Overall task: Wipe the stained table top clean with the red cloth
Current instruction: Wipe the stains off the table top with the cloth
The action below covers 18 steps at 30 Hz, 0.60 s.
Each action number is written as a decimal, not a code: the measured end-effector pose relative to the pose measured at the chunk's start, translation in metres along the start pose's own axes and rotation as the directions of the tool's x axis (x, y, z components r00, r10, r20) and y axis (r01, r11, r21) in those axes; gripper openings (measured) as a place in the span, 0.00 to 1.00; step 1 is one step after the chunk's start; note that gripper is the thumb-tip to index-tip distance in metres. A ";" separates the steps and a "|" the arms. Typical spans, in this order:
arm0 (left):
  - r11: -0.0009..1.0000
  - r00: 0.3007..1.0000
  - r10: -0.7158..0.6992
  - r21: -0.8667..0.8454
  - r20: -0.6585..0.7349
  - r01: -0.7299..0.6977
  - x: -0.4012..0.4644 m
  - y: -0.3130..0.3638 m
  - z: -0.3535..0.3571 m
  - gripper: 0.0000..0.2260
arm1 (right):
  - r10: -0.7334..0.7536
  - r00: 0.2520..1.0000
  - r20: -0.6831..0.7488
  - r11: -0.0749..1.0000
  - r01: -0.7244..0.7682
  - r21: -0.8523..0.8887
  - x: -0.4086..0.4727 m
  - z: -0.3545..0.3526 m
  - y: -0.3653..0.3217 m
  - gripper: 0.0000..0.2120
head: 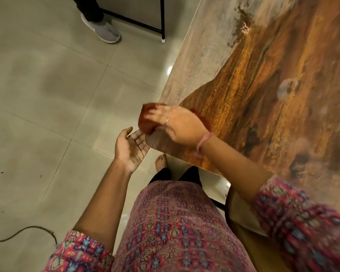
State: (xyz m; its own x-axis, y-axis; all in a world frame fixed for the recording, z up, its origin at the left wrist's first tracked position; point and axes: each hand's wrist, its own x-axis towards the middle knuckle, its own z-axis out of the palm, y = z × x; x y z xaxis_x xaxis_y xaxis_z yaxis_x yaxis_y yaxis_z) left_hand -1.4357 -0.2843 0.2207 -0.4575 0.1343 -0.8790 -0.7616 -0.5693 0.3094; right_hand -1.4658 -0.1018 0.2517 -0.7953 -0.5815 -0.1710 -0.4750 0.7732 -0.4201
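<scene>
Pale floor tiles (47, 95) are filling the left of my view, with a dark cord (18, 232) lying on them nearest me. My left hand (130, 150) is waiting palm-up just below the table corner, fingers relaxed and holding nothing. My right hand (177, 126) is pressing the red cloth (147, 119) at the corner of the wood-grain table top (273, 95), fingers spread over it. Farther along, dark crumbs (241, 22) are lying near the table's left edge. Beyond, someone's grey shoe (103, 29) is standing beside a black frame (161, 18).
</scene>
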 end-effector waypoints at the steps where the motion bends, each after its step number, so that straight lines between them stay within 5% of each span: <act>1: 1.000 1.000 0.000 0.005 -0.002 0.000 0.000 0.001 0.000 0.19 | 0.083 0.995 -0.056 0.995 -0.080 0.054 0.010 -0.008 0.016 0.24; 7: 1.000 1.000 0.005 -0.013 -0.008 -0.005 -0.001 -0.001 0.002 0.21 | 0.528 0.802 -0.280 0.849 -0.493 0.187 0.047 -0.030 0.050 0.21; 11: 0.999 1.000 -0.001 0.042 -0.012 0.001 0.000 0.003 0.004 0.16 | 0.244 0.963 -0.116 0.968 -0.235 0.084 -0.005 0.014 -0.040 0.26; 14: 0.994 1.000 -0.028 0.110 -0.004 0.029 0.001 0.006 0.004 0.17 | 0.013 0.998 0.069 1.000 -0.012 -0.014 -0.049 0.023 -0.047 0.26; 18: 0.985 0.999 0.019 0.174 -0.037 -0.012 0.002 0.009 0.005 0.17 | 0.157 0.987 -0.047 0.987 -0.158 -0.034 -0.026 -0.005 0.016 0.23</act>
State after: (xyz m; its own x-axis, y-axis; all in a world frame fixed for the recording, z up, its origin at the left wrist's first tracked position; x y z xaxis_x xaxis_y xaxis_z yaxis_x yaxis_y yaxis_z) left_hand -1.4462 -0.2854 0.2232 -0.4543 0.0936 -0.8859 -0.8245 -0.4207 0.3783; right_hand -1.4546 -0.0727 0.2538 -0.8766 -0.4408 -0.1931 -0.3557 0.8637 -0.3571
